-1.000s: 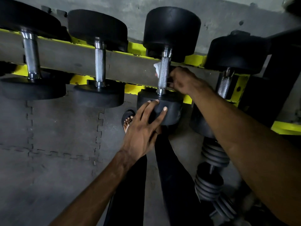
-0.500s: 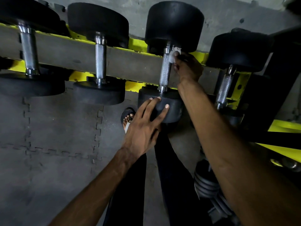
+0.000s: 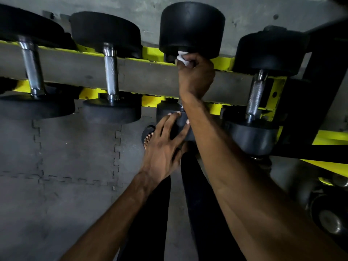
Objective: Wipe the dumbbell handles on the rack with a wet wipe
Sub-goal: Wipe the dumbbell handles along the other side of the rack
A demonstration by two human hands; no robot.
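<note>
From the head camera, we see the right hand [image 3: 194, 76] wrapped closed around the handle of the third dumbbell [image 3: 192, 29] on the rack [image 3: 146, 78], a white wet wipe [image 3: 182, 57] bunched at its top toward twelve o'clock, against the far weight. At six o'clock from it, the left hand [image 3: 165, 146] lies with fingers spread flat on the near weight, gripping nothing.

Floor: we see dark grey interlocking foam mats [image 3: 56, 151], their jigsaw seams showing.
Wall: we face bare grey concrete [image 3: 131, 6], pocked and scuffed.
Light: we find it dim, with faint glints on metal.
</note>
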